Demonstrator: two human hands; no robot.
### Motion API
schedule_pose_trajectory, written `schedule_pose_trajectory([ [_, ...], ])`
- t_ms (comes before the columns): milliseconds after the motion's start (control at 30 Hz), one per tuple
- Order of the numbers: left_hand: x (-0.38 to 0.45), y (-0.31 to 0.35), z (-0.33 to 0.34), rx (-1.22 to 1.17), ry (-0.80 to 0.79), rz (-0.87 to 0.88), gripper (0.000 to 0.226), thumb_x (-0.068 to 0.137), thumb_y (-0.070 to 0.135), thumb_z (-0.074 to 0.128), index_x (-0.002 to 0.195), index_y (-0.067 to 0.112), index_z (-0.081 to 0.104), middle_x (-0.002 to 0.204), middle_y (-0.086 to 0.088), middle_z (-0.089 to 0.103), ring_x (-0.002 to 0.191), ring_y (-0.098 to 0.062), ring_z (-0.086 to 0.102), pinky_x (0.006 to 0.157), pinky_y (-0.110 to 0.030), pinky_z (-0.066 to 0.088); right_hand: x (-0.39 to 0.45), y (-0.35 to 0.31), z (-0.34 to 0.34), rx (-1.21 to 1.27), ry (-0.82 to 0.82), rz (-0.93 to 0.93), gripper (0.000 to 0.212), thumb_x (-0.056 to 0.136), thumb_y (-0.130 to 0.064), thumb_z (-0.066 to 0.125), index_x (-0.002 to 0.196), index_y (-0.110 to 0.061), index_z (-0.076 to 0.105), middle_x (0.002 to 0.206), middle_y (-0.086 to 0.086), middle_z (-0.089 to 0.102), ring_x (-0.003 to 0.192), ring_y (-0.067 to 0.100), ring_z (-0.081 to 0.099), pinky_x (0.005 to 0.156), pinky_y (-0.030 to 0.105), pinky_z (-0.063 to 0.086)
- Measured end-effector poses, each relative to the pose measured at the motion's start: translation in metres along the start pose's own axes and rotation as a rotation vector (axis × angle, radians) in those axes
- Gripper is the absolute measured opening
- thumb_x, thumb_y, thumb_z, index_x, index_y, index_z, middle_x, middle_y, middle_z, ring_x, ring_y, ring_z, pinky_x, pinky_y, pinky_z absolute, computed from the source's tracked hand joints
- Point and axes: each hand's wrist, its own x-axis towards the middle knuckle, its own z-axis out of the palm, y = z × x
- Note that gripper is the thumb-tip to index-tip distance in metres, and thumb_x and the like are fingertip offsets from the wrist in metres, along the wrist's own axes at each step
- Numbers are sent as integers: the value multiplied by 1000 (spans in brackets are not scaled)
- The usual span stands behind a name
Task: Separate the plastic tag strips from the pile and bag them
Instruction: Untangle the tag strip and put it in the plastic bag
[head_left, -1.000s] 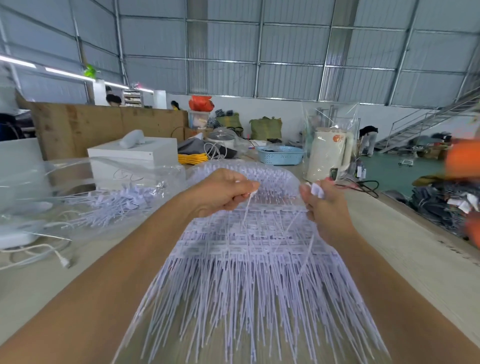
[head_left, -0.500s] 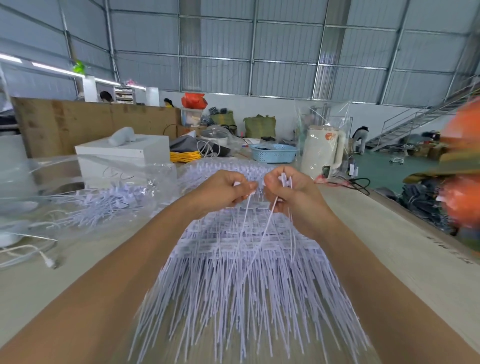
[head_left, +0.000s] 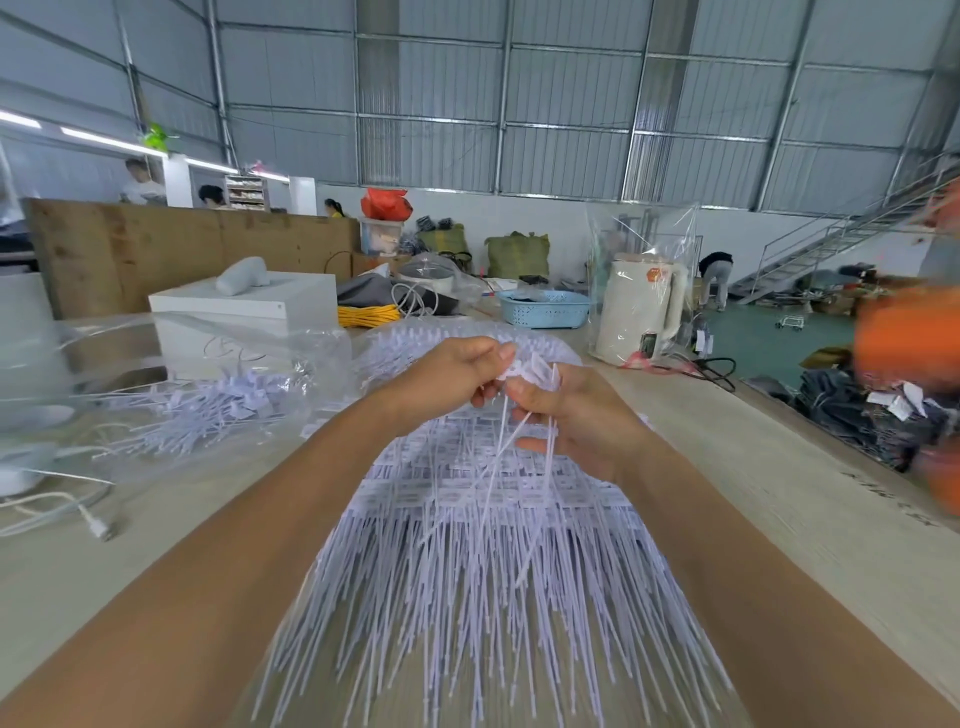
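A big pile of white plastic tag strips (head_left: 483, 561) lies on the table in front of me, tails fanning toward me. Above its far half, my left hand (head_left: 447, 379) and my right hand (head_left: 576, 415) meet and both pinch the heads of a few loose tag strips (head_left: 535, 371), whose thin tails hang down over the pile. A clear plastic bag (head_left: 208, 384) with separated strips inside lies on the table to the left.
A white box (head_left: 244, 317) stands behind the bag. A white cable with a plug (head_left: 98, 525) lies at the left. A bagged cream kettle (head_left: 641, 312) and a blue basket (head_left: 543, 307) stand at the back right. The table edge (head_left: 810, 431) runs along the right.
My right hand came in from the right to meet my left hand. Both now hold the loose strips together, and the bunch of heads has grown.
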Motion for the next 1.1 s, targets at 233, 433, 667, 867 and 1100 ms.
schedule_pose_trajectory([
  [233,-1,5,12,10,-13,-84,29,97,45,37,101,24,57,79,13,58,74,6,53,69,-10,39,2,2,8,230,-127,-72,12,87,3,58,96,-2,61,70,4,70,62,20,68,72,41,59],
  [433,-14,9,21,-112,86,-141,39,92,54,37,110,21,47,95,-2,60,82,-15,62,83,-37,53,6,1,12,389,75,-103,14,87,8,55,101,7,57,74,14,66,59,19,67,60,33,59],
  [667,-31,9,50,-310,-6,-261,21,95,17,54,111,5,50,74,-8,63,47,-7,60,51,-21,54,14,11,22,368,522,-233,17,94,-5,53,109,-6,44,68,6,60,59,11,68,46,25,52],
  [867,-29,6,41,243,97,-78,26,95,10,48,75,0,63,71,-5,65,51,-3,53,52,-19,42,19,19,27,-118,528,-268,25,88,-20,65,103,-8,49,80,1,58,61,2,60,48,18,46],
  [1100,-39,-5,17,613,178,-14,26,92,8,49,69,6,60,65,-3,49,69,-22,48,64,-31,41,12,27,38,-175,245,-173,16,94,-30,54,91,-15,56,84,6,64,70,15,61,59,25,50],
])
